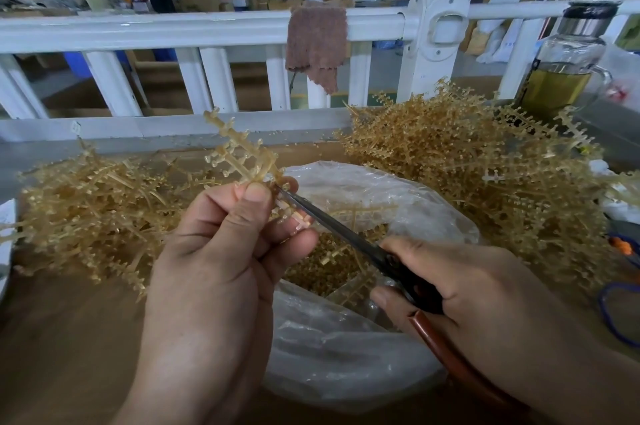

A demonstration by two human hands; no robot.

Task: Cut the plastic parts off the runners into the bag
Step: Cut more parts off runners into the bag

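Note:
My left hand (221, 251) pinches a pale yellow plastic runner (239, 150) with small parts on its branches, held up over a clear plastic bag (346, 348). My right hand (460, 289) grips dark scissors (349, 237) with a brown handle. The blade tips reach the runner just beside my left thumb. Inside the bag lie several cut yellow parts (329, 261) and bits of runner.
A big heap of runners (467, 161) lies at the right, another heap (86, 202) at the left. A white railing (194, 33) with a brown cloth (315, 39) stands behind. A glass bottle (568, 57) stands at the right. The brown table (69, 355) carries it all.

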